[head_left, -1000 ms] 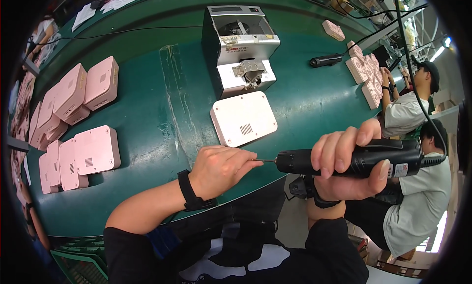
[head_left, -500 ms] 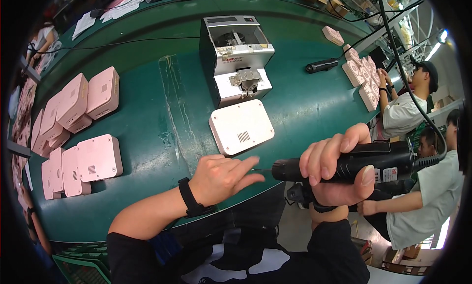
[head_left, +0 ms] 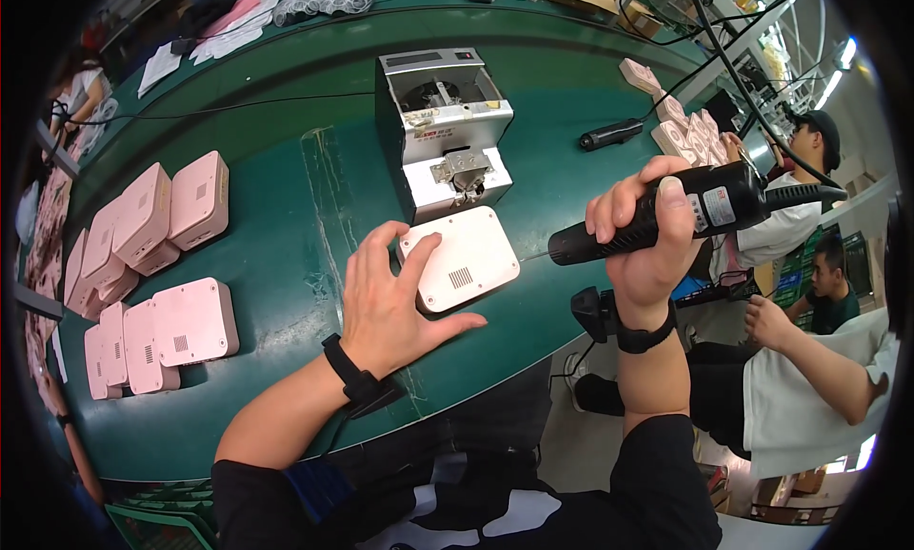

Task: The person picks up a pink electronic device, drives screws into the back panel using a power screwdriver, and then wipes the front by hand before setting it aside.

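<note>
A pale pink plastic housing with a small slotted grille and a screw hole at each corner lies flat before me. My left hand is open over its left side, fingers spread and fingertips at its upper left edge. Wrapped round a black electric screwdriver is my right hand. The screwdriver is held sideways, its thin bit pointing left toward the housing's right corner; whether the tip touches cannot be told. Just behind the housing stands a silver and black screw feeder.
Stacked pink housings stand on the left of the green table. A second black screwdriver lies at the far right, near a group of pink parts. A black cable hangs at right. Co-workers sit beyond it.
My left hand has opened and moved from the screwdriver's bit onto the housing. My right hand has raised the screwdriver, bringing its bit beside the housing's right corner.
</note>
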`<state>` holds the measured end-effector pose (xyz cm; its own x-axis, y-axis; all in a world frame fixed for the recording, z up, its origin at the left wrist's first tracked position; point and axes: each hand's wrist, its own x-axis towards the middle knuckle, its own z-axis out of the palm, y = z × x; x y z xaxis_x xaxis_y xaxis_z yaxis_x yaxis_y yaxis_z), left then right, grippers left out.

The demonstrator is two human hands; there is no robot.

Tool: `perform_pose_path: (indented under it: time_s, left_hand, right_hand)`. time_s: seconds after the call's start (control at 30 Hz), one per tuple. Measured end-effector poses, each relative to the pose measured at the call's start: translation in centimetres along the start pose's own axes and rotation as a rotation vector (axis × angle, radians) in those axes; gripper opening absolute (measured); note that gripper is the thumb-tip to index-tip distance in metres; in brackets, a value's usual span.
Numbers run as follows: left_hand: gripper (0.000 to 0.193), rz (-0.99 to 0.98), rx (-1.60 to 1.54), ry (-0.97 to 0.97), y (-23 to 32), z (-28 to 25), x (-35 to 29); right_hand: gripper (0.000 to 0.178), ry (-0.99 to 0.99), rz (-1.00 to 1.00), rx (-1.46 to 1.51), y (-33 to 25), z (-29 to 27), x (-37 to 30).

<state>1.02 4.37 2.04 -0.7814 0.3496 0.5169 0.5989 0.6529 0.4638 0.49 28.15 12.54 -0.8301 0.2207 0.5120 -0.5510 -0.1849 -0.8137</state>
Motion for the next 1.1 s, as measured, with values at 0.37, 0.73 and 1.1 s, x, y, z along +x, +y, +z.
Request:
perform_pose_path:
  time_s: [0.37,0.73,1.1]
  left_hand:
    - [0.091,-0.193,-0.080,-0.166,-0.7,1.3,-0.2]
    - [0.087,-0.138,-0.163,-0.136,-1.9,1.9,-0.1]
    - [0.084,-0.175,-0.283,-0.106,-2.0,2.2,-0.4]
  right_hand:
    - [0.026,-0.055,0.073,-0.133,2.1,-0.3,-0.1]
    - [0.029,-0.081,0.133,-0.066,2.9,-0.7,0.2]
    - [0.024,-0.119,0.121,-0.107,2.6,0.1,0.6]
